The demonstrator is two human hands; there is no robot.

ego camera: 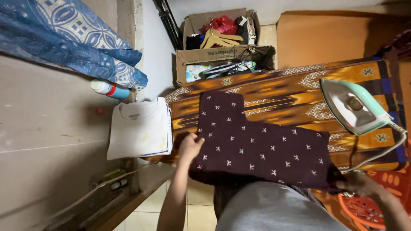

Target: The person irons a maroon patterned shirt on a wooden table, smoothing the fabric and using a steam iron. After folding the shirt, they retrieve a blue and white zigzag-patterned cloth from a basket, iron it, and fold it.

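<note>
Dark maroon garment with small white motifs (261, 145) flat on orange patterned ironing board (299, 90) — left hand (190, 146) and right hand (357, 183) pinching opposite edges; best pulled taut, evenly, clear of upright mint-green iron (353, 107).

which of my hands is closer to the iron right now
Right. Your right hand grips the dark patterned garment's corner just below the upright iron, apart from it. Your left hand holds the garment's opposite edge, far across the board, beside the folded white clothes.
</note>
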